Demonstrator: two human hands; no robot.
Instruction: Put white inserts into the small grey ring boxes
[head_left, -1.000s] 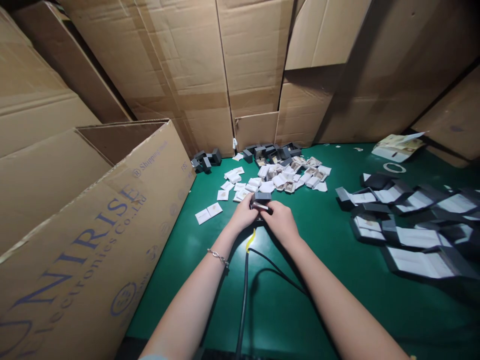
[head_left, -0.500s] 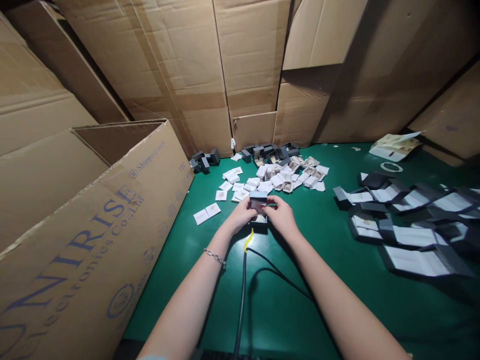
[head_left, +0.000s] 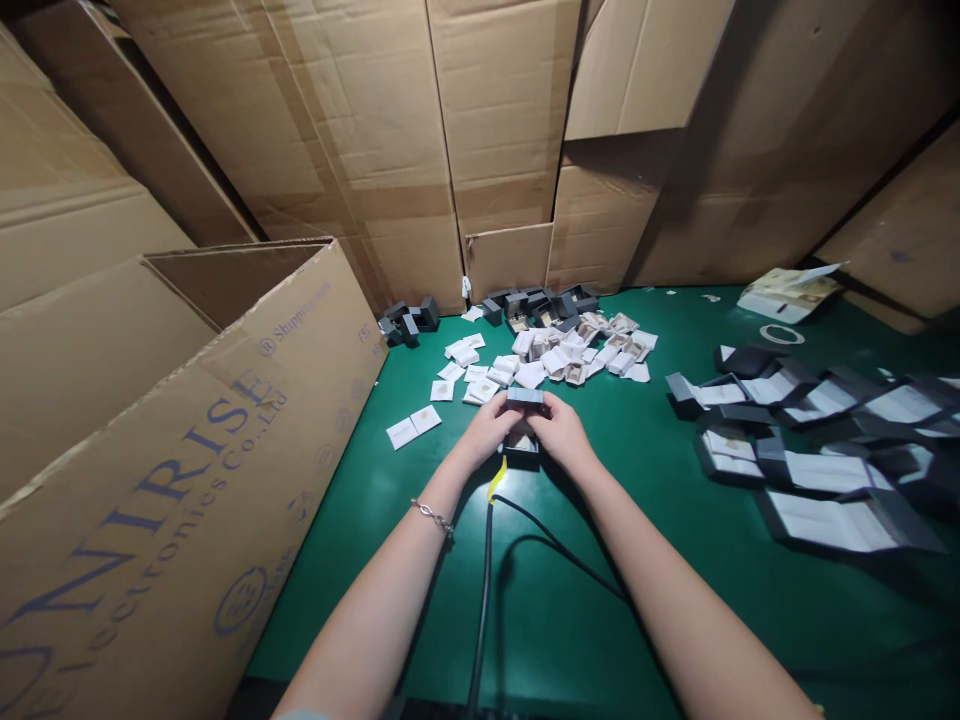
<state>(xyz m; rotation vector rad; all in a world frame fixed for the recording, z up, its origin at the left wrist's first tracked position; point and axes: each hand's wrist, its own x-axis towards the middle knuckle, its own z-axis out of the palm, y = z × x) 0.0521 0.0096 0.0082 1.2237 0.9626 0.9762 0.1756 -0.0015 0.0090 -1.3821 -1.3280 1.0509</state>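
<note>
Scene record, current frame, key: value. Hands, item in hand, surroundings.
left_hand: left hand, fingers at the left side of the dark box
right_hand: right hand, fingers at its right side
item_state: open, lid raised on the far side
surface: green table
near_item: black cable with yellow end, on the near side
beyond_hands: pile of white inserts
left_side: printed cardboard carton
right_side: rows of open dark boxes with white inside

The small dark gray flip-lid box point(head_left: 523, 461) is open, near the view's middle, toward five o'clock. Its lid point(head_left: 524, 397) is up on the twelve o'clock side. Something pale point(head_left: 520, 440) shows inside the bottom part point(head_left: 529, 463).
</note>
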